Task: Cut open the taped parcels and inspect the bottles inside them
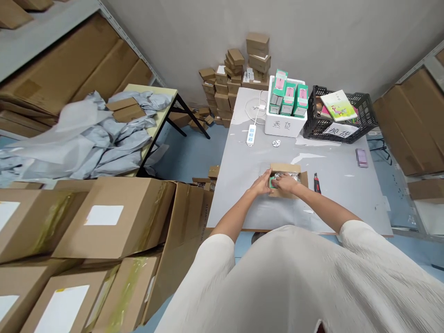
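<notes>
A small open cardboard box point(285, 167) lies on the grey-topped table in front of me, its flaps folded out. Inside it are clear crinkled plastic wrap point(295, 176) and a small green box point(272, 183) at the left end. My left hand point(262, 183) grips the cardboard box at its left end, fingers bent over the edge. Reaching in from the right, my right hand point(286, 182) has its fingers curled down on the green box; its fingertips are partly hidden. A red and black box cutter point(317, 183) lies just right of the cardboard box.
At the table's back stand a white foam bin point(285, 127) of green-and-pink boxes and a black crate point(314, 125) with books. A power strip point(251, 135), a tape roll point(276, 143) and a phone point(361, 157) lie nearer. Large cartons point(114, 217) crowd my left side.
</notes>
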A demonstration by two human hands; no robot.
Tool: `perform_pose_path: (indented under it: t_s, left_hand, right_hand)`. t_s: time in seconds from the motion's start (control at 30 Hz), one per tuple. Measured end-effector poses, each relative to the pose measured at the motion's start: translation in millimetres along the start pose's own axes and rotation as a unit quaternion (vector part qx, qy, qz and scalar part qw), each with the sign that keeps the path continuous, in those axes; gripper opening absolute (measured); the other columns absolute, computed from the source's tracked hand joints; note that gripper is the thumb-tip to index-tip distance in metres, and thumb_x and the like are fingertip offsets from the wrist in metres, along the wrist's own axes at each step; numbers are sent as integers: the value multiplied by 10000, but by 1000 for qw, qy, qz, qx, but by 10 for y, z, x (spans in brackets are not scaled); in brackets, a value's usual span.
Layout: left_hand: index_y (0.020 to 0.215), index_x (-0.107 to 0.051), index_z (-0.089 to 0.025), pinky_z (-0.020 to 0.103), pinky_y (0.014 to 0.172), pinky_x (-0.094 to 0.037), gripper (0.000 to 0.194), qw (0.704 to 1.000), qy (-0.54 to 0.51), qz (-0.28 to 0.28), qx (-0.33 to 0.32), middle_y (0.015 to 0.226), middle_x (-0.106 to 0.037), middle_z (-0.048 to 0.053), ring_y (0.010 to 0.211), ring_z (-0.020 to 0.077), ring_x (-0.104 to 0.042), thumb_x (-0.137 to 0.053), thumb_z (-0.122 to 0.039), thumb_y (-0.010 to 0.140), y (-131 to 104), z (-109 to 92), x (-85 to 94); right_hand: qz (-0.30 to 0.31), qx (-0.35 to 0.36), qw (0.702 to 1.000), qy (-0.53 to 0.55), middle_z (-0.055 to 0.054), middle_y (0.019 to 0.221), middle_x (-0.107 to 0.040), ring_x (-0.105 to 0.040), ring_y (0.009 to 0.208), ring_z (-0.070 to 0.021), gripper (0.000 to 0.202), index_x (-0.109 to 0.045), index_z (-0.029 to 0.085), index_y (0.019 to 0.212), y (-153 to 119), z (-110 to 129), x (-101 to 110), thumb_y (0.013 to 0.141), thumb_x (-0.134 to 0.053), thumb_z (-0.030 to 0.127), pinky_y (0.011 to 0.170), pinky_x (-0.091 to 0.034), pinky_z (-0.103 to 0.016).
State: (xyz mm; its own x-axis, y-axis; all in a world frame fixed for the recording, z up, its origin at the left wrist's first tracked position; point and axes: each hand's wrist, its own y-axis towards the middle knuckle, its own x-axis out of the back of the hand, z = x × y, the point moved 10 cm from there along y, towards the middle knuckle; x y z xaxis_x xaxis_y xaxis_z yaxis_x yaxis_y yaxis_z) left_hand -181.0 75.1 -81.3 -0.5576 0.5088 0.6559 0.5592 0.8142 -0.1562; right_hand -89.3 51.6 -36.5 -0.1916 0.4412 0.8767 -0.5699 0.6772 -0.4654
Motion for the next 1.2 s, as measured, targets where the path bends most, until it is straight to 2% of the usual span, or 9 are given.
perform_pose_path:
  t_s: [0.13,0.37,0.57,0.77,0.9,1.03,1.2]
  left_hand:
    - [1770,-94,-277,476,1289,-415,1398,1000,-20,19,1,1833,-188,156,1651,348,-343,-954,-336,669,-7,-16,-13]
    - [1770,-92,-267,497,1288,-411,1372,999,-21,32,12,1837,-169,164,1615,401,-392,-953,-324,703,-17,-30,-18]
    - [1775,8,-329,485,1273,-434,1478,998,-30,42,34,1849,-127,137,1601,384,-427,-971,-308,667,-45,-7,-15]
    - [1772,44,-360,507,1262,-448,1502,997,-49,44,30,1851,-127,124,1562,400,-482,-981,-342,675,-65,-27,-12]
    - [1770,65,-359,505,1275,-435,1516,997,-48,44,31,1851,-125,126,1567,394,-476,-981,-328,673,-71,-23,-20]
    - [1769,74,-352,519,1277,-431,1522,998,-37,48,28,1854,-99,129,1589,404,-442,-977,-327,669,-87,-26,-35]
    - [1771,54,-353,512,1277,-431,1503,998,-29,46,29,1852,-128,117,1625,391,-384,-969,-304,670,-85,-24,-37]
  right_hand:
    - [7,-70,997,-8,-205,1330,-740,-673,1236,-375,343,-756,200,1288,88,-110,-17,1021,-593,340,1067,-454,-486]
    - [33,-125,992,-17,-245,1305,-739,-707,1215,-403,316,-805,186,1215,307,-80,-76,932,-727,302,1064,-502,-517]
    - [59,-154,986,-35,-288,1359,-694,-697,1235,-419,427,-763,155,1318,414,-31,-145,921,-755,311,1053,-538,-548]
    - [81,-162,983,-40,-324,1432,-638,-690,1267,-416,561,-683,113,1448,468,-72,-168,930,-761,314,1024,-583,-508]
    - [82,-168,982,-35,-330,1464,-615,-663,1316,-450,702,-598,117,1548,512,-61,-193,905,-797,317,1049,-581,-592]
    - [93,-183,978,-42,-356,1519,-564,-617,1360,-518,948,-520,111,1618,563,-16,-233,794,-916,361,1046,-562,-715]
    - [91,-181,978,-42,-350,1482,-600,-648,1321,-518,894,-550,112,1597,573,7,-226,804,-906,320,1048,-557,-739]
